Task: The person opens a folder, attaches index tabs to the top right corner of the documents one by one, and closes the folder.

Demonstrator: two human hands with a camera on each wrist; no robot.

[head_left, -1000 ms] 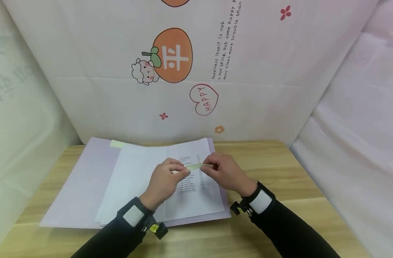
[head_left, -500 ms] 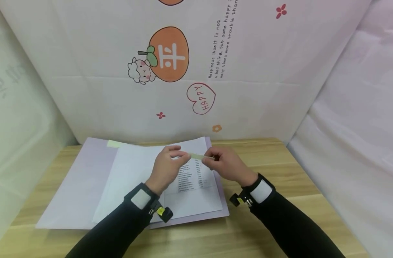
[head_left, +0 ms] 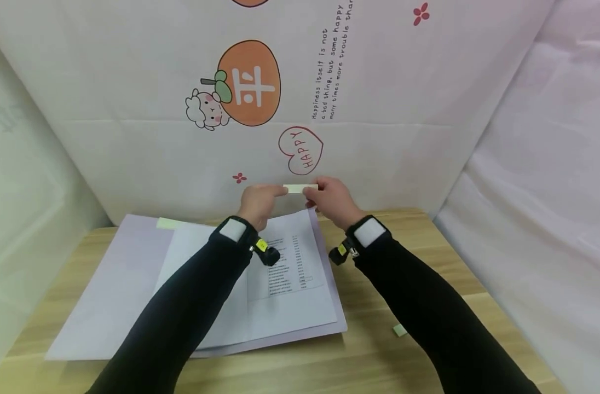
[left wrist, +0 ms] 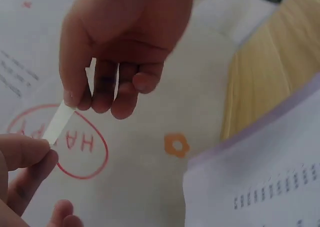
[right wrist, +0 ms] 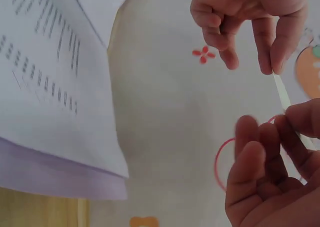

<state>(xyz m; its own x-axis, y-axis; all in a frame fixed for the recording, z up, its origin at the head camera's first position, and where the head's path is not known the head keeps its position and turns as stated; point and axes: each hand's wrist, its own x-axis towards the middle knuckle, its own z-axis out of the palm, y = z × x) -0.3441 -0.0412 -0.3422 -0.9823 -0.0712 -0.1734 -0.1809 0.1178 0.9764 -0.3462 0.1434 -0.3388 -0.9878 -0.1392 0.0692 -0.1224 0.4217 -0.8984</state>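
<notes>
A short pale green tape-like strip (head_left: 300, 189) is stretched between both hands, raised beyond the top edge of the open booklet (head_left: 295, 306) in front of the patterned cloth. My left hand (head_left: 258, 203) pinches its left end between thumb and index finger. The other end is pinched by my right hand (head_left: 335, 201). Both wrist views show the strip (left wrist: 60, 123) spanning the gap between the two pairs of fingertips. Beneath the hands, the booklet's right page carries printed text lines and lies inside a lilac cover (head_left: 108, 279).
Another pale green piece (head_left: 169, 223) sits at the booklet's top left. A smaller green scrap (head_left: 399, 330) lies on the wooden table (head_left: 300, 377) beside my right forearm. White cloth (head_left: 379, 142) with printed drawings rises behind the table; cloth also hangs at both sides.
Both hands have moved up and away from over the page, carrying the strip to the cloth side. The small green scrap is now visible on the table at right.
</notes>
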